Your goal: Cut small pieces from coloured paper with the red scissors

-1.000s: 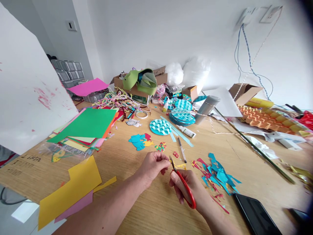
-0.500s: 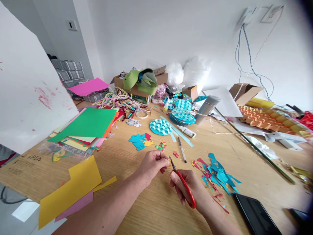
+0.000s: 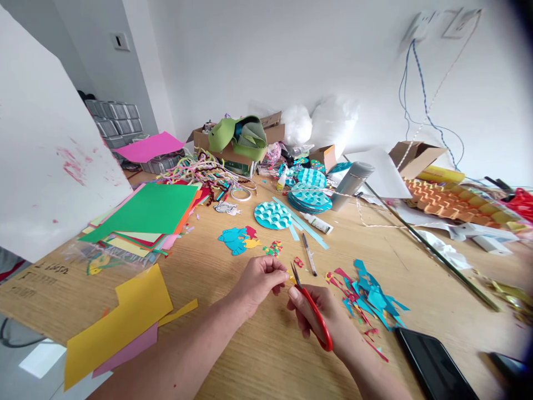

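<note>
My left hand (image 3: 266, 279) is closed in a pinch on a small piece of yellow paper (image 3: 291, 278), mostly covered by the fingers. My right hand (image 3: 313, 311) grips red-handled scissors (image 3: 318, 316), their blades pointing up and away beside the yellow piece. Just beyond the hands lie a tiny red cutout (image 3: 298, 261) and a pen (image 3: 309, 254). Farther off are blue fish cutouts (image 3: 234, 240), a yellow fish cutout (image 3: 252, 243) and a small heap of coloured bits (image 3: 273, 248). Blue paper scraps (image 3: 377, 294) lie right of my right hand.
Yellow paper (image 3: 120, 328) and a green sheet (image 3: 145, 208) atop a stack lie to the left. A scalloped blue disc (image 3: 272, 215), a glue tube (image 3: 316, 223) and a grey bottle (image 3: 353, 186) stand or lie farther back. A black phone (image 3: 433, 364) is at front right.
The scissors have shifted slightly against the yellow piece, and more of it shows between my left fingers and the blades. My left hand has hardly moved.
</note>
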The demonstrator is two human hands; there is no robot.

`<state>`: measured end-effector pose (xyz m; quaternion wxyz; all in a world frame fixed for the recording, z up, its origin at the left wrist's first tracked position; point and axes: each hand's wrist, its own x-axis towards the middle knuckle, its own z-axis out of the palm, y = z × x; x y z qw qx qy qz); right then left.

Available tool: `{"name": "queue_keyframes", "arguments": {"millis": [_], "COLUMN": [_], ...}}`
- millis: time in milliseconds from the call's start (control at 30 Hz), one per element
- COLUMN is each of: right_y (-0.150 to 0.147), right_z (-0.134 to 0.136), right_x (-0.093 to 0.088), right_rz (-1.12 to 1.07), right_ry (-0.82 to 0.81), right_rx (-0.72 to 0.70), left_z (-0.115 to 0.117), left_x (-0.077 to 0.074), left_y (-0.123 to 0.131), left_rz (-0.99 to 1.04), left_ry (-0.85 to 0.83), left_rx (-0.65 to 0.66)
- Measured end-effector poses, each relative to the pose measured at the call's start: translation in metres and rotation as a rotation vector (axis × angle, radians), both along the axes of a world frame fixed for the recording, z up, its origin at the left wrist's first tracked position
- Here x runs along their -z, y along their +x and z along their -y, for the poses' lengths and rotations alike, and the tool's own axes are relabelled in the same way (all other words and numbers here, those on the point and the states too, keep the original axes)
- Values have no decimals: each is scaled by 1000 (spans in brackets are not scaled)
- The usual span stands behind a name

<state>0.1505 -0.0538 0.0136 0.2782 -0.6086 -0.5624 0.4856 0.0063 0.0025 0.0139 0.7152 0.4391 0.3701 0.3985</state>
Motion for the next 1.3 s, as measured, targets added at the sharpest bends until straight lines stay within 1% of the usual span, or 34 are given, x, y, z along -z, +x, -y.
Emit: {"name": "queue_keyframes", "arguments": {"millis": [67,200,433,900,1300], "right_y": [0,1,1,2,-1], "right_z": [0,1,0,0,0], "right_x": [3,6,6,5,5], "right_rz": [-5,-28,-44,5,10], "right_ry": [4,9,-6,0,11], "right_rx": [-39,-41,-29,-42,-33], "left_z": [0,1,1,0,0], "left_x": [0,1,1,1,2], "left_y": [0,0,1,0,1], "left_rz": [13,10,2,24,20], "left_ry": [-10,-19,-19,-57,-58], "left_rx": [3,17,20,-9,-4]}}
